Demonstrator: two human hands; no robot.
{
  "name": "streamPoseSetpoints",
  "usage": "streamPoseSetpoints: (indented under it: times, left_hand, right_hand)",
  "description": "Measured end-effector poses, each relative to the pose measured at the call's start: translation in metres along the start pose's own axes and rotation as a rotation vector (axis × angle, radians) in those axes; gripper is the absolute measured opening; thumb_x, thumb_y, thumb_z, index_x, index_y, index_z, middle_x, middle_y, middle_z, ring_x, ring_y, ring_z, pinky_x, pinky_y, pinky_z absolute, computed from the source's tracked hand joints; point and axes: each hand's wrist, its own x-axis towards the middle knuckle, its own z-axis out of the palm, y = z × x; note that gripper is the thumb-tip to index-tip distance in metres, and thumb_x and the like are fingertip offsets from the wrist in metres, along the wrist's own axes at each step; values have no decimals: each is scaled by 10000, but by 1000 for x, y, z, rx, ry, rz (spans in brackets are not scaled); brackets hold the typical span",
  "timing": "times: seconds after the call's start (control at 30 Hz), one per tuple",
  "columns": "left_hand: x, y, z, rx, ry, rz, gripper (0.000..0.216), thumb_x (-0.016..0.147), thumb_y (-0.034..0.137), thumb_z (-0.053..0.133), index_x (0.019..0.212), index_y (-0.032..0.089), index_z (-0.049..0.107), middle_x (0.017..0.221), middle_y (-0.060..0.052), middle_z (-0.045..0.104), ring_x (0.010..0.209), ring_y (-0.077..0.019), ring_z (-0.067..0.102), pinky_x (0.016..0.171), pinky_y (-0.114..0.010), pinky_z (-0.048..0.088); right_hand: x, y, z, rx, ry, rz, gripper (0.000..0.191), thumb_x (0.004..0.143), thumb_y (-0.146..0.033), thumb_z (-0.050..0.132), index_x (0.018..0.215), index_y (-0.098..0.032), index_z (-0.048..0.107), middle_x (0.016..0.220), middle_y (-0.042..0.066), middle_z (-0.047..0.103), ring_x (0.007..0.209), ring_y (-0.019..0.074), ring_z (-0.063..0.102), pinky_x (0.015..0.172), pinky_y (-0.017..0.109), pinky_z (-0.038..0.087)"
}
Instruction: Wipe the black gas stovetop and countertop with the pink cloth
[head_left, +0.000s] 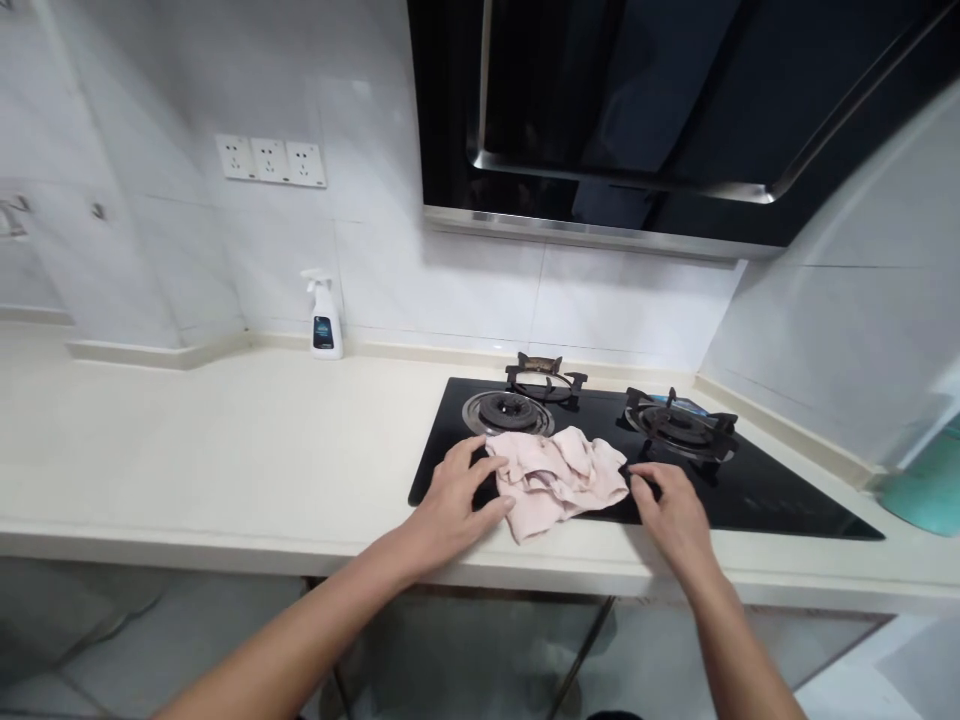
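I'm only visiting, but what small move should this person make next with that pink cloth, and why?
Probably flatten the crumpled pale pink cloth by easing the left hand and right hand apart. Both sit at its edges on the black glass hob, and it lies bunched just in front of the left burner.

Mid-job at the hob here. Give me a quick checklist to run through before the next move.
1. Pink cloth on the black glass hob: ok, lying crumpled at the front.
2. Left hand on the cloth: ok, spread at its left edge, not gripping.
3. Right hand on the cloth: cannot tell, fingertips are at its right edge.
4. Left burner grate seated over the left burner cap: not ok, it sits behind the cap.
5. Flames: ok, none visible there or at the right burner.
6. Spray bottle upright: ok, standing by the wall, away from both hands.
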Motion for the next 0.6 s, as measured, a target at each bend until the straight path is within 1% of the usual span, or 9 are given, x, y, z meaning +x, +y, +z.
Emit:
streamPoseSetpoints:
  times: [0.07,0.13,0.23,0.27,0.33,0.4,0.5,0.6]
  left_hand:
    - [27,4,7,55,-93,2,579,964,552,565,1463,260,555,1667,-149,304,1548,-395,235,1217,-630,267]
    - [53,11,19,93,-209,8,685,943,615,566,1536,283,479,1711,-137,207,1572,-426,126,1219,-678,190]
    - [84,22,48,132,-367,64,786,916,700,540,1597,351,362,1743,-86,42,1577,-447,-23,1193,-748,78]
    - [93,25,58,142,-413,82,804,908,725,528,1604,371,339,1745,-72,14,1573,-454,-54,1178,-769,58]
    - [108,27,78,165,-492,90,811,906,742,505,1612,398,303,1745,-62,30,1569,-466,-56,1147,-803,55]
    - [122,24,91,201,-523,75,739,946,687,456,1610,404,297,1741,-57,108,1574,-453,14,1136,-806,93]
    - [142,15,100,250,-503,53,617,998,569,377,1584,379,356,1722,-41,213,1568,-393,137,1154,-755,158]
    - [159,9,102,261,-498,32,600,999,565,364,1557,349,408,1710,-45,254,1556,-361,187,1170,-724,161]
  right_hand:
    - [2,21,-9,-185,-47,7,423,917,-489,386,1015,-218,695,1158,125,652,1125,311,589,1011,490,451]
    - [2,38,-8,-341,-104,21,493,947,-489,326,1087,-203,703,1232,144,633,1157,325,587,1001,507,459]
    - [-4,58,2,-448,-155,-3,572,977,-525,289,1189,-182,693,1325,168,595,1237,343,554,1049,543,432]
    - [-6,62,5,-460,-159,-10,587,981,-544,285,1210,-185,688,1339,167,591,1256,347,541,1061,553,423]
    - [-11,67,9,-465,-162,-9,611,981,-573,273,1218,-192,688,1340,162,594,1263,354,536,1061,567,422]
    - [-12,68,9,-457,-165,-1,622,974,-591,266,1203,-202,695,1340,160,595,1258,359,538,1055,580,423]
    - [-12,68,7,-433,-160,0,626,962,-610,270,1181,-213,701,1334,160,599,1272,359,529,1064,593,412]
    - [-10,71,8,-426,-153,7,650,943,-631,262,1166,-210,705,1315,163,612,1257,370,540,1068,602,411]
